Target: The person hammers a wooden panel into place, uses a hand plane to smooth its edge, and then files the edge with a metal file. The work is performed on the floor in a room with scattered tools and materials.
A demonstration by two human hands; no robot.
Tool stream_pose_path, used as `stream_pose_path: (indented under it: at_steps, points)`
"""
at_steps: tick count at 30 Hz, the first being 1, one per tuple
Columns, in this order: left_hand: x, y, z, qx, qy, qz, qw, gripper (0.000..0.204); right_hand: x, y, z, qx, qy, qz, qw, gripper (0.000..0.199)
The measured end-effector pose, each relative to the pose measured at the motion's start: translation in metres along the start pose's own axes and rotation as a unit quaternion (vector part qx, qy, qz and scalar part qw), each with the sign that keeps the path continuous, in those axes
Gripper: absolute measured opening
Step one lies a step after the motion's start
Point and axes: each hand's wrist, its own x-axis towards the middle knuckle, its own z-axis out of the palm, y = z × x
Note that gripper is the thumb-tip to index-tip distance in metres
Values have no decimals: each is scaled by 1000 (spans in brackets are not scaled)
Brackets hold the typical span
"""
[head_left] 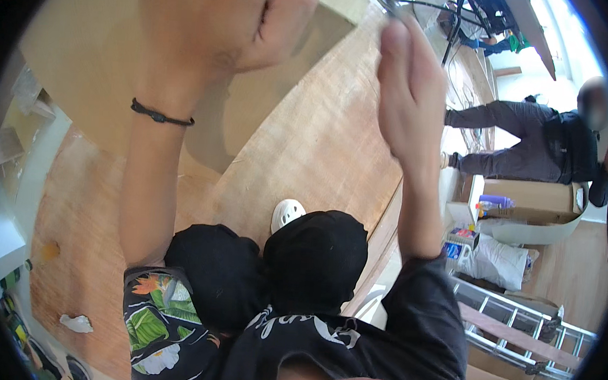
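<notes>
My left hand [237,28] is at the top left, blurred, its fingers curled in, over a large smooth tan panel [84,61]. What it holds, if anything, is hidden. A black cord bracelet [160,117] circles that wrist. Right of the panel's edge, my right hand [412,85] is raised with thumb and fingers pressed together. A thin dark grey thing [390,0] shows at its fingertips, cut off by the top of the picture; its kind cannot be made out.
Under me is a wood-toned floor [249,194] with a white clog [288,213] on it. A person [527,133] stands at the right. Below that person lie an open cardboard box [530,195], a white sack [500,259] and an aluminium ladder [516,332]. A white scrap [77,323] lies lower left.
</notes>
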Motion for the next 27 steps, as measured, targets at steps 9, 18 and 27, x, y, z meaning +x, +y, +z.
stream_pose_path:
  at_steps: [9,18,27]
  points:
    - [0,11,-3,3,-12,-31,999,21,-51,-4,-6,60,-22,-9,998,28]
    - [3,-1,-7,-14,-119,-33,992,34,11,0,-7,-181,-19,8,983,31]
    - [9,14,-36,-1,-303,-191,934,30,-59,17,10,340,-33,69,937,28]
